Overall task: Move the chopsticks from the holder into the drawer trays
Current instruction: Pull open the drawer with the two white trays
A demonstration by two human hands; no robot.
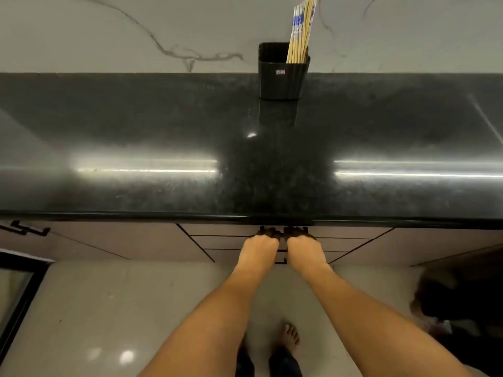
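Nearest to me, one bare foot (290, 334) stands on the pale floor (109, 308) between my two forearms. Both of my hands reach in under the near edge of the surface (163, 131). My left hand (260, 244) and right hand (300, 244) sit side by side, almost touching. The fingers of each are curled round the one black handle (283, 229) of the top drawer (217, 230), which is closed. The fingertips are lost in shadow. Across the dark, glossy surface, one black ribbed holder (281, 77) stands upright at the far edge, right of centre, against the marbled wall (109, 28). The chopsticks (300, 31) are a single bundle in the holder's right side, leaning right. Some are plain wood and some have blue-and-white tops. They are too tightly packed for me to count.
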